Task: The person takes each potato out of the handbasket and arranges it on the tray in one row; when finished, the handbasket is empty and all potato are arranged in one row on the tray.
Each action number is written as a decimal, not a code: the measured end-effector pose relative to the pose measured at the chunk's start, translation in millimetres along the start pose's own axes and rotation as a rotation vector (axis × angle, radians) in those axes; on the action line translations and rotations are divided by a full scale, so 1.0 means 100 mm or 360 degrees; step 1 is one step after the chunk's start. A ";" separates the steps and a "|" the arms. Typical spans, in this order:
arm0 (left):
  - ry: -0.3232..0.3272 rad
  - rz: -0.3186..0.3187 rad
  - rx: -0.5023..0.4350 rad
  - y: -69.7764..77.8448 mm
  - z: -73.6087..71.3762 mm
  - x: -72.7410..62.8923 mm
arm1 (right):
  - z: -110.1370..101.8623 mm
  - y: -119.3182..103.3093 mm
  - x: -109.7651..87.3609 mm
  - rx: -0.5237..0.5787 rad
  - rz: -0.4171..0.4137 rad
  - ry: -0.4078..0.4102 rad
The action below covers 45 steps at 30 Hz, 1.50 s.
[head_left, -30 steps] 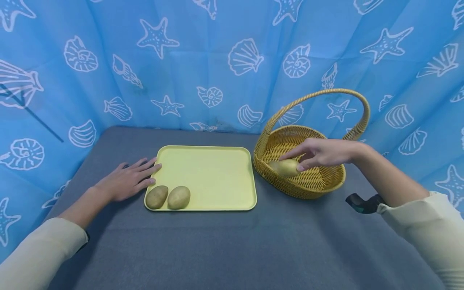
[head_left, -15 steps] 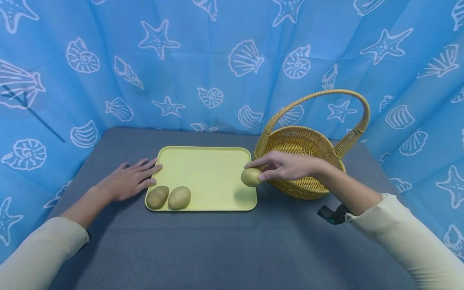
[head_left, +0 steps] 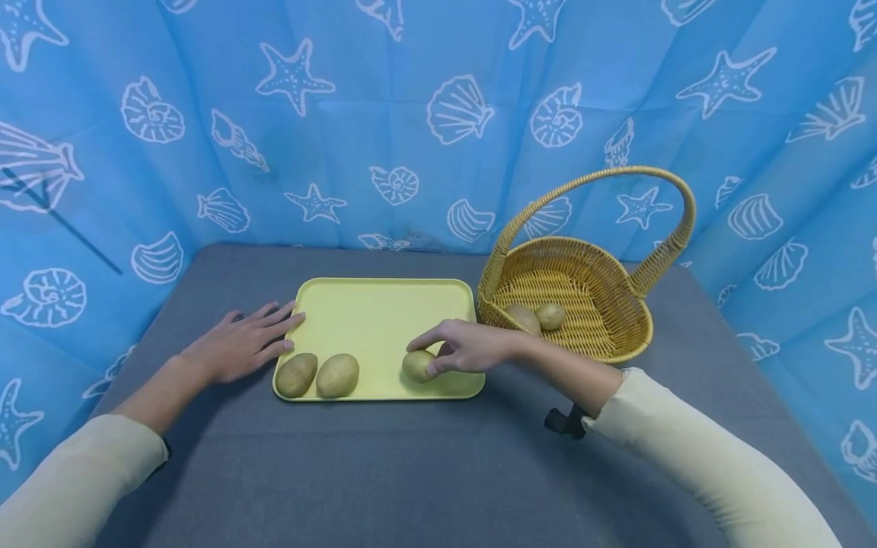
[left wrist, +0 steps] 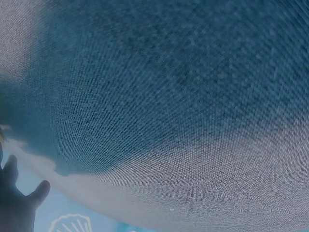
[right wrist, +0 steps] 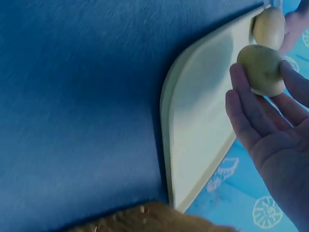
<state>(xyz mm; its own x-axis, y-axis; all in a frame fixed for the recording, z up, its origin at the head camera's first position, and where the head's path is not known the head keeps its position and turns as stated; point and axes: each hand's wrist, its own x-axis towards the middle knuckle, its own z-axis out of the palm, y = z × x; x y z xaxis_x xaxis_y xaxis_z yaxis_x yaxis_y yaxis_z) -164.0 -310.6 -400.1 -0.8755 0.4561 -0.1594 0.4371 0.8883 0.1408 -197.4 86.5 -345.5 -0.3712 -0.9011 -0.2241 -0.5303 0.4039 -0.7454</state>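
Note:
My right hand (head_left: 466, 348) pinches a potato (head_left: 416, 366) between thumb and fingers, over the right part of the yellow tray (head_left: 384, 312). The right wrist view shows the same potato (right wrist: 261, 70) at the fingertips; whether it touches the tray I cannot tell. Two more potatoes, a darker one (head_left: 297, 374) and a paler one (head_left: 338, 375), lie side by side in the tray's front left corner. My left hand (head_left: 236, 342) lies with fingers spread, its fingertips on the tray's left edge. In the left wrist view only part of the left hand (left wrist: 17, 198) shows, dark at the lower left corner.
Right of the tray stands a wicker basket (head_left: 610, 304) with a tall arched handle. Inside it, a larger potato (head_left: 523, 317) and a smaller one (head_left: 550, 315) rest near the left wall. A grey cloth (head_left: 384, 472) covers the table, and a blue shell-patterned curtain (head_left: 390, 122) hangs behind.
My right hand has carried a potato out of the basket, leftward and down over the tray. The left hand has stayed at the tray's left edge.

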 end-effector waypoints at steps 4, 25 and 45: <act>0.0008 0.0004 0.0003 0.00 0.01 0.00 | 0.08 -0.01 0.10 0.0040 0.0036 0.0045; 0.0004 -0.0016 -0.0022 0.01 0.03 -0.01 | 0.37 -0.14 0.51 0.0292 0.0046 0.0137; 0.0005 -0.0014 0.0005 0.01 0.01 -0.01 | -0.04 -0.16 0.02 0.0112 0.0019 0.0149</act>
<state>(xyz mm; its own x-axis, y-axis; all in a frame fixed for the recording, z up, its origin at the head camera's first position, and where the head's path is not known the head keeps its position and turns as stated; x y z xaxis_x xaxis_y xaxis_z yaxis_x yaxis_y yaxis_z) -162.7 -309.9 -400.5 -0.8801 0.4480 -0.1573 0.4300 0.8925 0.1362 -192.6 79.1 -331.9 -0.4484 -0.8763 -0.1762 -0.4718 0.3994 -0.7860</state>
